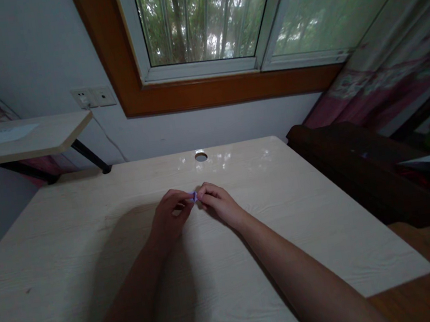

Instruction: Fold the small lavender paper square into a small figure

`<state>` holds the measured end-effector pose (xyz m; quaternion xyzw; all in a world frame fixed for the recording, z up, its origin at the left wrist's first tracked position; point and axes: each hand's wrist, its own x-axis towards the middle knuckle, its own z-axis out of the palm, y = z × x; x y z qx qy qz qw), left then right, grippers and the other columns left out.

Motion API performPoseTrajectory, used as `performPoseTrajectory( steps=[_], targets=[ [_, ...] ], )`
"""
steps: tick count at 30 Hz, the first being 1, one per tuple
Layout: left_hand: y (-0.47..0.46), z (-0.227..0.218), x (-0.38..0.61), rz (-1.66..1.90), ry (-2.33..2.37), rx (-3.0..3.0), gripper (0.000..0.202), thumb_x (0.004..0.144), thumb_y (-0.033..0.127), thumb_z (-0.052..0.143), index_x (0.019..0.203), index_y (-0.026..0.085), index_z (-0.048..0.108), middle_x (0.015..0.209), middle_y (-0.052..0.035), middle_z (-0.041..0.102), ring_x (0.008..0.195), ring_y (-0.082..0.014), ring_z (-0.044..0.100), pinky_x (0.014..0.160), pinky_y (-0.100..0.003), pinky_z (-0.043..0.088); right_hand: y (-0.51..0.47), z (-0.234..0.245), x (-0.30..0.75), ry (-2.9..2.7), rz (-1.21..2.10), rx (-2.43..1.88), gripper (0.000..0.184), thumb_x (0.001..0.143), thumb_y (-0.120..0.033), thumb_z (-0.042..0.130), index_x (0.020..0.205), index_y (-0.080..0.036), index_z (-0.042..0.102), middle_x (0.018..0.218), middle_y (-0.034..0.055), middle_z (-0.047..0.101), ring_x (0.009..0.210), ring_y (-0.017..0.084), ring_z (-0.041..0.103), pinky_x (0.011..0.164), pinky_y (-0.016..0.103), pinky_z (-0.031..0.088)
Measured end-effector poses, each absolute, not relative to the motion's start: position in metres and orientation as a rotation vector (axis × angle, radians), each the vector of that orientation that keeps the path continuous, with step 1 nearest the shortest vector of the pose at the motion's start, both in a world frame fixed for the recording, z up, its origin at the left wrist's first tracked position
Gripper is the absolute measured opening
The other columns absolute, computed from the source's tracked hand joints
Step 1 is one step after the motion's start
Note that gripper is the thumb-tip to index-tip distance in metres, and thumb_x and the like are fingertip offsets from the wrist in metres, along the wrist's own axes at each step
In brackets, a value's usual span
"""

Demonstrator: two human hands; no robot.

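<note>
My left hand (170, 215) and my right hand (217, 203) meet over the middle of a pale wooden desk (72, 253). Both are closed in a pinch on one small purple object (195, 196) held between their fingertips. It is too small and too covered to name. Both hands rest on or just above the desk top, with my forearms reaching in from the near edge.
A round cable hole (200, 156) sits at the desk's far edge below a window (200, 20). A small side shelf (17, 138) stands at the left by a wall socket (93, 97). Dark furniture (358, 163) and a curtain (397, 73) are at the right.
</note>
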<state>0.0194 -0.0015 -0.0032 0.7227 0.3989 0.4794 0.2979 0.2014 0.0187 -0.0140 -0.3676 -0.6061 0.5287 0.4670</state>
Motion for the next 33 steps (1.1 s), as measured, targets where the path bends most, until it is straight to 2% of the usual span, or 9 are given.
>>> performPoseTrajectory(
  steps=[3,6,11,19,25,28,33],
  targets=[
    [-0.005,0.001,0.020,1.233,1.034,1.941,0.018,0.087,0.025,0.062,0.104,0.022,0.067,0.103,-0.0064,0.060,0.084,-0.0149,0.063,0.073,-0.027,0.056,0.019,-0.013,0.202,-1.529,1.260,-0.924,0.022,0.084,-0.036,0.061,0.069,-0.019,0.057,0.068,-0.0017,0.051,0.066,0.013,0.048,0.063,0.025,0.039],
    [-0.004,-0.001,0.020,1.222,1.021,1.894,0.016,0.089,0.028,0.060,0.102,0.021,0.067,0.103,-0.0071,0.060,0.085,-0.0152,0.063,0.074,-0.027,0.055,0.019,-0.012,0.202,-1.600,1.185,-0.928,0.023,0.084,-0.036,0.061,0.069,-0.019,0.059,0.071,-0.0010,0.053,0.070,0.014,0.050,0.065,0.026,0.040],
    [0.000,-0.011,0.019,1.238,1.057,1.685,0.017,0.085,0.033,0.066,0.094,0.019,0.064,0.086,-0.0039,0.066,0.076,-0.0153,0.064,0.072,-0.028,0.053,0.016,-0.007,0.202,-1.719,1.049,-0.910,0.019,0.086,-0.032,0.062,0.073,-0.019,0.066,0.077,0.0000,0.053,0.072,0.013,0.052,0.067,0.027,0.039],
    [0.004,-0.010,0.020,1.264,1.107,1.524,0.020,0.082,0.035,0.070,0.085,0.018,0.060,0.074,-0.0009,0.066,0.069,-0.0143,0.064,0.067,-0.027,0.051,0.013,-0.005,0.199,-1.726,0.928,-0.935,0.018,0.083,-0.037,0.068,0.077,-0.020,0.068,0.078,0.0009,0.054,0.070,0.013,0.051,0.063,0.026,0.040],
    [0.006,-0.009,0.020,1.306,1.144,1.378,0.030,0.076,0.036,0.075,0.088,0.018,0.054,0.073,0.0012,0.065,0.067,-0.0145,0.067,0.066,-0.027,0.054,0.013,-0.008,0.199,-1.593,1.058,-0.948,0.020,0.092,-0.038,0.055,0.096,-0.021,0.066,0.090,0.0039,0.063,0.077,0.015,0.058,0.071,0.029,0.046],
    [0.007,-0.011,0.020,1.312,1.139,1.361,0.033,0.075,0.037,0.076,0.091,0.019,0.054,0.078,0.0016,0.065,0.068,-0.0146,0.069,0.066,-0.028,0.056,0.014,-0.013,0.198,-1.539,1.173,-0.948,0.025,0.090,-0.042,0.059,0.104,-0.022,0.064,0.092,0.0043,0.067,0.078,0.015,0.060,0.072,0.029,0.048],
    [0.006,-0.013,0.021,1.273,1.091,1.351,0.030,0.077,0.035,0.074,0.092,0.018,0.054,0.080,0.0015,0.063,0.070,-0.0151,0.070,0.069,-0.031,0.058,0.017,-0.017,0.196,-1.469,1.234,-0.942,0.021,0.084,-0.035,0.065,0.099,-0.020,0.065,0.082,0.0019,0.068,0.074,0.014,0.061,0.070,0.028,0.046]
  ],
)
